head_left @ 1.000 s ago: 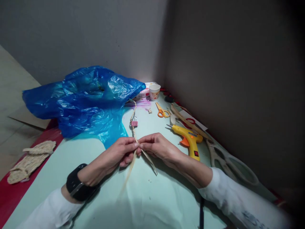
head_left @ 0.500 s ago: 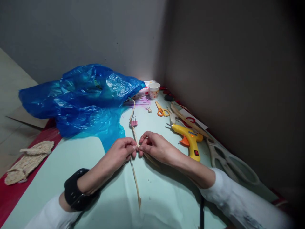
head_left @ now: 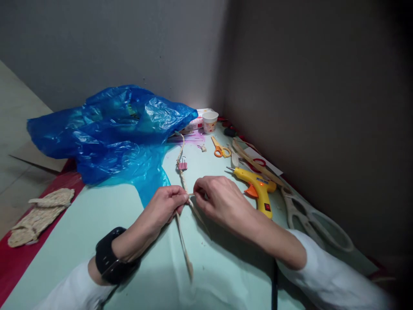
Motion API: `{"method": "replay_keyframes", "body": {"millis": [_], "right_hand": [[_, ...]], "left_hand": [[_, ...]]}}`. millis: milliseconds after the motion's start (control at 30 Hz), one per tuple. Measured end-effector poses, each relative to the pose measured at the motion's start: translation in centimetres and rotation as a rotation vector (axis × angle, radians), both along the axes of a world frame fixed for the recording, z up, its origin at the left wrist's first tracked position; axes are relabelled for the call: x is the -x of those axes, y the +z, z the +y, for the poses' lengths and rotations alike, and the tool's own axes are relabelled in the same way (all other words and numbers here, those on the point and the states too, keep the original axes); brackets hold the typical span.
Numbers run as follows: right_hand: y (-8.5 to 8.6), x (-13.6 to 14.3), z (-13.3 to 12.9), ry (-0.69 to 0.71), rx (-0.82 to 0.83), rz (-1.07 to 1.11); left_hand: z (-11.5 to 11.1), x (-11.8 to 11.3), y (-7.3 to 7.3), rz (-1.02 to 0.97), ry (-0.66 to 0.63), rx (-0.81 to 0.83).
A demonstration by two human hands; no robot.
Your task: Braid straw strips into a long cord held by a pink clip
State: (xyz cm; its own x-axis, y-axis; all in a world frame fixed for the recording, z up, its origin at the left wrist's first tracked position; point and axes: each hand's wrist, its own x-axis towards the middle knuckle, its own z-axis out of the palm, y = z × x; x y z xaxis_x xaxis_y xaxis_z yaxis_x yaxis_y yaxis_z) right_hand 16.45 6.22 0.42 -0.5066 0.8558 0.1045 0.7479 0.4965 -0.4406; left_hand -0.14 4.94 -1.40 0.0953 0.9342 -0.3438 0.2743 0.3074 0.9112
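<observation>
A thin straw-coloured braid point(head_left: 182, 177) runs away from me over the table, with a pink binder clip point(head_left: 183, 165) on it. Its near end is pinched between the thumb and fingers of my left hand point(head_left: 167, 203). Just right of it, my right hand point(head_left: 219, 199) pinches one flat strand, drawn short and taut from the braid. Two loose strands hang toward me: a long strand point(head_left: 184, 247) below my left hand and another strand point(head_left: 200, 218) between the hands. The fingertips partly hide the point where the strands meet.
A crumpled blue plastic bag point(head_left: 122, 133) lies at the back left. Along the right are a yellow glue gun point(head_left: 258, 185), small orange scissors point(head_left: 220, 148) and large pale scissors point(head_left: 309, 219). A paper cup point(head_left: 210, 123) stands behind; a woven straw slipper point(head_left: 41, 217) lies left.
My right hand has moved a little right, away from my left, pulling a strand out sideways. My left hand keeps its pinch on the braid. The view has shifted slightly.
</observation>
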Motion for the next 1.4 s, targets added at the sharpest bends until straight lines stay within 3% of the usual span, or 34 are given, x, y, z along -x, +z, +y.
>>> {"method": "replay_keyframes", "body": {"millis": [100, 267, 433, 533, 633, 700, 833, 1000, 1233, 1400], "right_hand": [[-0.3, 1.1, -1.6, 0.029, -0.105, -0.107], [-1.2, 2.3, -3.6, 0.213, -0.293, -0.279], [-2.9, 2.6, -4.5, 0.275, -0.585, -0.257], [-3.3, 2.6, -4.7, 0.275, -0.62, -0.259], [-2.4, 2.1, -4.3, 0.278, -0.517, -0.232], [-1.3, 1.3, -3.4, 0.264, -0.339, -0.139], [0.2, -0.3, -0.8, -0.009, 0.005, 0.168], [-0.9, -0.6, 0.9, 0.174, 0.453, 0.337], [-0.7, -0.7, 1.0, 0.171, 0.327, 0.235], [-0.5, -0.6, 0.8, 0.136, 0.264, 0.144]], "left_hand": [[-0.2, -0.1, -0.2, -0.056, 0.031, 0.01], [-0.1, 0.7, -0.5, -0.194, 0.015, 0.096], [0.1, 1.4, -0.1, -0.309, -0.026, 0.176], [0.0, 1.4, -0.1, -0.325, -0.038, 0.169], [-0.1, 1.3, -0.2, -0.275, 0.002, 0.156], [-0.2, 1.2, -0.2, -0.252, 0.023, 0.154], [-0.1, 1.2, 0.1, -0.268, -0.011, 0.153], [0.1, 1.5, 0.2, -0.291, -0.033, 0.176], [-0.6, 0.4, 0.3, -0.061, 0.014, 0.075], [-0.8, 0.3, 0.1, -0.11, -0.017, 0.078]]}}
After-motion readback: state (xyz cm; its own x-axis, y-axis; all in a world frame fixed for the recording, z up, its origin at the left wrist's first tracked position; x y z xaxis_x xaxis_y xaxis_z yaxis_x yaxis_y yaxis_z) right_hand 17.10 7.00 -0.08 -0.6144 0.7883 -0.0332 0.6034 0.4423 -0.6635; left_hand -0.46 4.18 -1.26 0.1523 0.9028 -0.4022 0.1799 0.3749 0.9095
